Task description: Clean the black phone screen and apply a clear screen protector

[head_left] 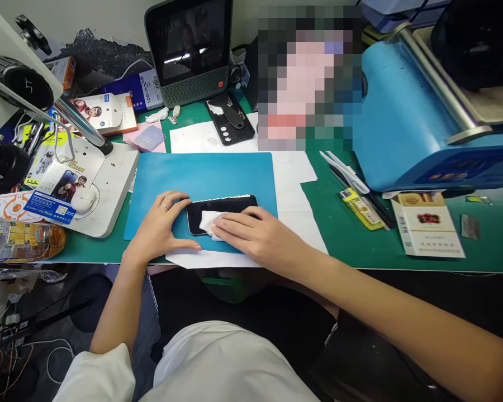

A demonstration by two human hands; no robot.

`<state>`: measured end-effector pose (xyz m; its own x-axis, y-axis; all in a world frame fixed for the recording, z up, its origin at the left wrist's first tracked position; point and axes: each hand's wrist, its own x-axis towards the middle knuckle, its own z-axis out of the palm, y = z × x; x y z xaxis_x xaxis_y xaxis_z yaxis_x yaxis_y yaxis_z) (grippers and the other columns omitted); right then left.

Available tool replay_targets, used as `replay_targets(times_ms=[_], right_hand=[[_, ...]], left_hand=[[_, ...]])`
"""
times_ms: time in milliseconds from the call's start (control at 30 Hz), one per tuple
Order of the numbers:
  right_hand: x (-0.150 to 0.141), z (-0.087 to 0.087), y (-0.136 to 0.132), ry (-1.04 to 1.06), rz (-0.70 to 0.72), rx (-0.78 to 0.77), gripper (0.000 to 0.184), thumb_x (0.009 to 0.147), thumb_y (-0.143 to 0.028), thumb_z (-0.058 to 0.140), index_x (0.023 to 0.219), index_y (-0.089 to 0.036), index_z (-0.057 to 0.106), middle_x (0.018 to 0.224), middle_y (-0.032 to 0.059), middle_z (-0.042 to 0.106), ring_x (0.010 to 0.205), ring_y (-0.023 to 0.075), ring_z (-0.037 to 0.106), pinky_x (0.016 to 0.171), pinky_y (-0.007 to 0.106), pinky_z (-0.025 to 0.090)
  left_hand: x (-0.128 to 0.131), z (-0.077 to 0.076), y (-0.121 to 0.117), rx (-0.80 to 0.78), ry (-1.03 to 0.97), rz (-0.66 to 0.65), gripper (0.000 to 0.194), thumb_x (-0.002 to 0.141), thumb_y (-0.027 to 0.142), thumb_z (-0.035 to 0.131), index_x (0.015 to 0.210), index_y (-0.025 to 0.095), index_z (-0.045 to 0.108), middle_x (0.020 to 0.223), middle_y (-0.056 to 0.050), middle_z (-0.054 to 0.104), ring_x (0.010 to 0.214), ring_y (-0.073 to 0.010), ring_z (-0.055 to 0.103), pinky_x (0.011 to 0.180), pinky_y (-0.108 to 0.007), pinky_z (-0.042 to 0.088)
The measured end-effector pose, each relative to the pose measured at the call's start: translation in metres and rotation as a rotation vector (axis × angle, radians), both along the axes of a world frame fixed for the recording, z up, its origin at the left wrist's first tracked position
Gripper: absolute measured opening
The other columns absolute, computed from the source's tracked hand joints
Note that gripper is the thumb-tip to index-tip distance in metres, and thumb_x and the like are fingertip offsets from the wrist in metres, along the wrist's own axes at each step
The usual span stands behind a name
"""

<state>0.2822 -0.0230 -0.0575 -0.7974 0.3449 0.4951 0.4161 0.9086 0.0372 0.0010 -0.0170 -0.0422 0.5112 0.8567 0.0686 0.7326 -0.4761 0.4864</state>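
A black smartphone (195, 216) lies flat on a blue mat (235, 173), its dark glassy face up. My right hand (255, 231) presses a folded white wipe (208, 221) onto the phone, and its palm and fingers cover the phone's right part. At the phone's left end is my left hand (161, 220), a ring on one finger. Its index fingertip is at the upper left corner and its thumb stretches out below the lower edge, with a gap between them.
White paper (295, 206) lies under the mat. Tweezers (346, 173) and a cigarette box (427, 226) lie to the right, near a blue machine (402, 123). Behind are a phone case (230, 120) and a smart display (188, 50). A white stand base (109, 206) is at left.
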Motion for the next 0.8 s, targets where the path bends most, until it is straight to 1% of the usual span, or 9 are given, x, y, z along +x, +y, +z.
replay_targets(times_ms=[100,233,300,367,433,533,600,733,800], right_hand=[[0.005,0.001,0.005,-0.026,0.044,-0.003,0.029,0.105,-0.003,0.051,0.124,-0.011,0.071,0.12,0.0096,0.08,0.116,0.0212,0.072,0.086,0.037,0.05],[-0.02,0.001,0.021,-0.028,0.157,-0.013,0.025,0.108,-0.011,0.051,0.12,-0.012,0.072,0.116,0.0091,0.08,0.114,0.0207,0.072,0.086,0.036,0.051],[-0.023,0.001,0.028,-0.046,0.201,-0.027,0.026,0.109,-0.013,0.049,0.12,-0.014,0.073,0.117,0.0086,0.08,0.116,0.0209,0.071,0.086,0.036,0.051],[-0.013,0.001,0.032,-0.065,0.223,-0.051,0.03,0.11,-0.012,0.046,0.123,-0.016,0.072,0.121,0.0086,0.08,0.119,0.0207,0.071,0.087,0.036,0.052],[0.005,0.001,0.033,-0.065,0.226,-0.075,0.033,0.11,-0.011,0.043,0.125,-0.017,0.072,0.125,0.0088,0.079,0.12,0.0203,0.071,0.088,0.036,0.052],[0.022,0.002,0.032,-0.05,0.21,-0.104,0.033,0.11,-0.01,0.044,0.125,-0.017,0.071,0.127,0.0092,0.079,0.119,0.0203,0.072,0.09,0.036,0.052],[0.016,0.001,0.03,-0.036,0.198,-0.123,0.031,0.109,-0.011,0.045,0.123,-0.016,0.072,0.126,0.0095,0.08,0.118,0.0203,0.072,0.089,0.036,0.051],[-0.016,-0.002,0.024,0.001,0.198,-0.146,0.03,0.109,-0.012,0.046,0.119,-0.018,0.074,0.121,0.008,0.08,0.117,0.0197,0.072,0.089,0.036,0.05],[-0.021,-0.002,0.021,0.012,0.184,-0.162,0.03,0.109,-0.011,0.046,0.118,-0.018,0.074,0.119,0.0073,0.081,0.113,0.0191,0.073,0.089,0.035,0.051]], left_hand=[[0.0,0.0,-0.001,-0.004,0.002,0.0,0.101,0.071,0.081,0.08,0.149,0.023,0.056,0.152,-0.018,0.056,0.146,-0.0426,0.044,0.121,-0.062,0.043],[0.0,0.001,-0.002,-0.012,0.001,0.007,0.091,0.078,0.074,0.081,0.15,0.026,0.056,0.153,-0.016,0.055,0.148,-0.0409,0.044,0.122,-0.061,0.042],[0.0,0.001,-0.002,-0.014,-0.002,0.01,0.088,0.079,0.072,0.081,0.15,0.026,0.057,0.153,-0.016,0.055,0.148,-0.0407,0.044,0.122,-0.06,0.043],[0.0,0.001,-0.002,-0.02,-0.003,0.013,0.088,0.078,0.072,0.083,0.15,0.027,0.056,0.153,-0.015,0.055,0.148,-0.041,0.044,0.122,-0.061,0.042],[0.0,0.001,-0.002,-0.027,-0.001,0.016,0.09,0.077,0.071,0.084,0.151,0.028,0.056,0.154,-0.015,0.055,0.148,-0.0413,0.043,0.122,-0.061,0.042],[0.001,0.002,-0.002,-0.036,0.002,0.02,0.09,0.077,0.07,0.084,0.151,0.028,0.055,0.154,-0.015,0.054,0.148,-0.0412,0.043,0.122,-0.061,0.043],[0.001,0.002,-0.002,-0.036,0.003,0.017,0.089,0.078,0.07,0.084,0.15,0.028,0.055,0.154,-0.015,0.054,0.148,-0.0406,0.043,0.122,-0.061,0.043],[0.001,0.003,-0.003,-0.011,0.009,0.014,0.085,0.081,0.069,0.082,0.148,0.025,0.056,0.153,-0.015,0.055,0.147,-0.0387,0.044,0.121,-0.058,0.044],[0.001,0.003,-0.002,-0.002,0.013,0.021,0.083,0.081,0.068,0.082,0.146,0.024,0.057,0.152,-0.015,0.056,0.146,-0.0383,0.044,0.121,-0.057,0.044]])
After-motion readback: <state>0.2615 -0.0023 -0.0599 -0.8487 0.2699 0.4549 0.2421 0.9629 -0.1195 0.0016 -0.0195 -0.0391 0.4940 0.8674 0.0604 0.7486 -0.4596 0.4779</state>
